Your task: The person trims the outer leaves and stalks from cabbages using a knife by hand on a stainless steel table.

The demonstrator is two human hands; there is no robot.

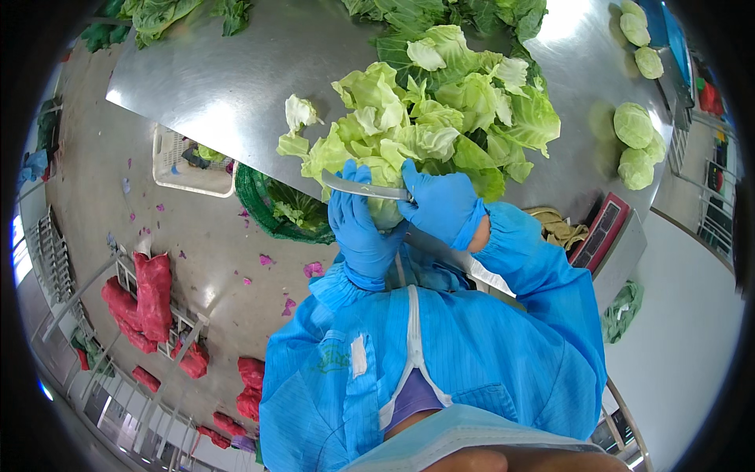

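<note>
A pale green cabbage head (386,213) sits at the front edge of the steel table, close to my chest. Blue-gloved, my left hand (361,230) cups its left side with the fingers pointing up. My right hand (442,203), also gloved, grips the handle of a curved knife (365,189). The blade lies across the cabbage and passes in front of my left fingers; whether it touches them I cannot tell. Just beyond both hands spreads a heap of loose cabbage leaves (448,127).
Several trimmed cabbages (633,125) stand along the steel table's (283,71) right side. A red-framed device (600,233) and brown cloth (557,227) lie right of me. Below the left edge are a white plastic crate (194,186) and green mesh bag (259,209). Red mesh sacks (153,295) rest farther left.
</note>
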